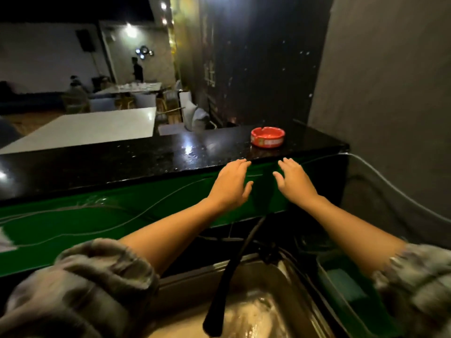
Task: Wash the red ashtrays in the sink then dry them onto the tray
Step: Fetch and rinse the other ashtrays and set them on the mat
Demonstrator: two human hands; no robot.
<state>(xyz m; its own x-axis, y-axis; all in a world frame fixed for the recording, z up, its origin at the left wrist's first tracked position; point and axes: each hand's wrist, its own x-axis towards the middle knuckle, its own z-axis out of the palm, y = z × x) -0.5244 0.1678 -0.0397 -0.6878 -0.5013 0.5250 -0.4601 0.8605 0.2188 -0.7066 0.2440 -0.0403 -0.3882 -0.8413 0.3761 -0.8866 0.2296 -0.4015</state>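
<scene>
One red ashtray (267, 137) stands upright on the black stone counter (122, 159), toward its right end. My left hand (230, 186) and my right hand (294, 180) are both stretched out palm down with fingers apart, just below the counter's near edge and short of the ashtray, holding nothing. Below my arms lies the steel sink (300, 289) with cloudy water in it, and a dark tap (227, 284) curves over it.
A green panel (97, 220) faces the counter below its edge. A green tub (346, 289) sits right of the sink. A grey wall (390, 93) closes the right side, with a hose (390, 181) along it. Tables, chairs and people are far behind.
</scene>
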